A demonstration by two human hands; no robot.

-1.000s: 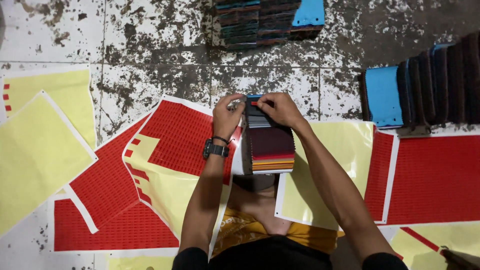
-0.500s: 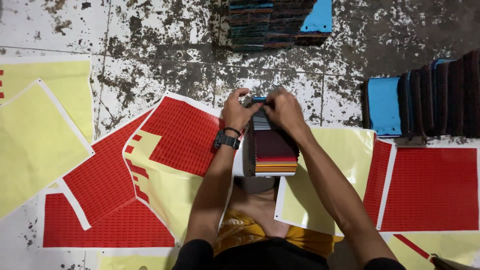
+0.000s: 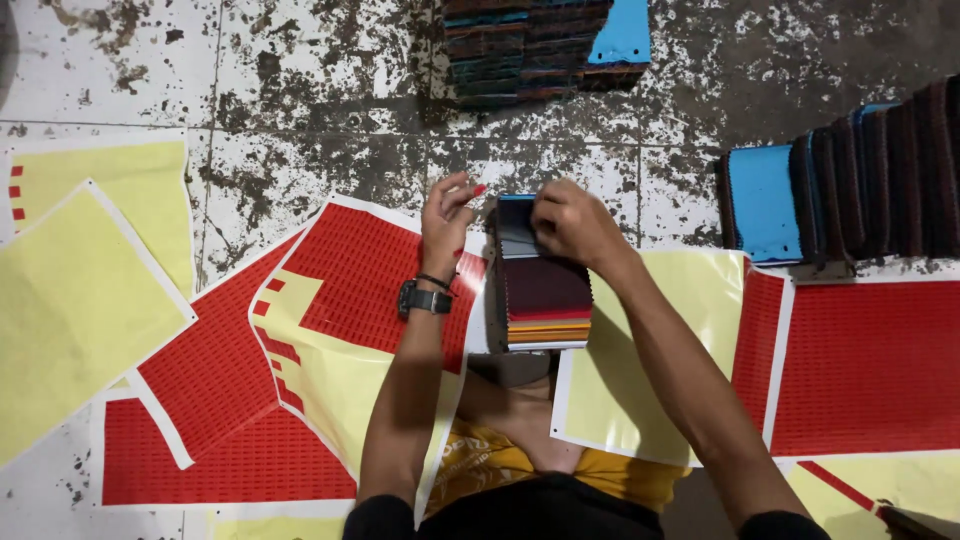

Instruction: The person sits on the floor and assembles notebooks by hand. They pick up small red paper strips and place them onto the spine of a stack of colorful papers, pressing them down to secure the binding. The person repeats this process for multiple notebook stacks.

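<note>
— Where the floor (image 3: 300, 90) shows bare, what is it like?

— White tiles, badly worn, with dark blotches and grey grout lines. Most of the lower half is covered by sticker sheets: red sheets (image 3: 870, 365) printed in tiny rows, and yellow backing sheets (image 3: 70, 300) already peeled, overlapping at angles.

— And the hands?

— Both sit at the top of a fabric swatch book (image 3: 540, 290) that lies over the person's lap, its layered edges showing maroon, red, orange and yellow. The right hand (image 3: 570, 222) is curled, fingers pressed down on the book's grey top swatch near the blue edge. The left hand (image 3: 447, 215) is loosely open beside the book's left edge, a small red sticker (image 3: 479, 190) on a fingertip. A black wristwatch (image 3: 418, 298) sits on that wrist.

— Anything else around?

— One stack of swatch books (image 3: 540, 45) with a blue cover rests at the top, well apart. Another row of books (image 3: 850, 185) stands on edge at the right, blue cover facing out.
</note>
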